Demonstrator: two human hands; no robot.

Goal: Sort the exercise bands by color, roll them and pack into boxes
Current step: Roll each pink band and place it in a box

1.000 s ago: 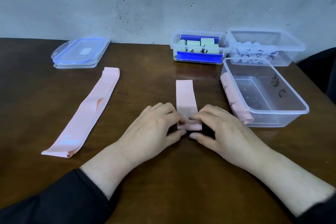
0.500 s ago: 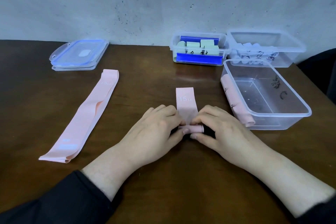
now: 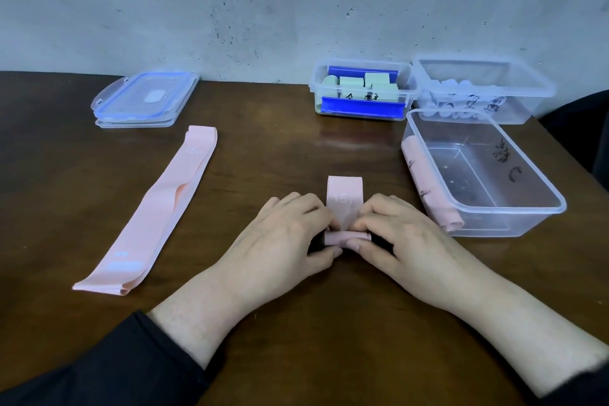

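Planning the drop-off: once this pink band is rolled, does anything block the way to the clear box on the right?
Nothing visible does. The pink roll, pinched by left hand and right hand, has bare table between it and the open box.

Pink band (image 3: pixel 344 198) lay part-rolled at table ctr — roll at near end. 2nd pink band (image 3: pixel 155 208) lay flat to the left. Clear box (image 3: pixel 487 208) held 1 pink roll (image 3: pixel 425 181) w/ open top.
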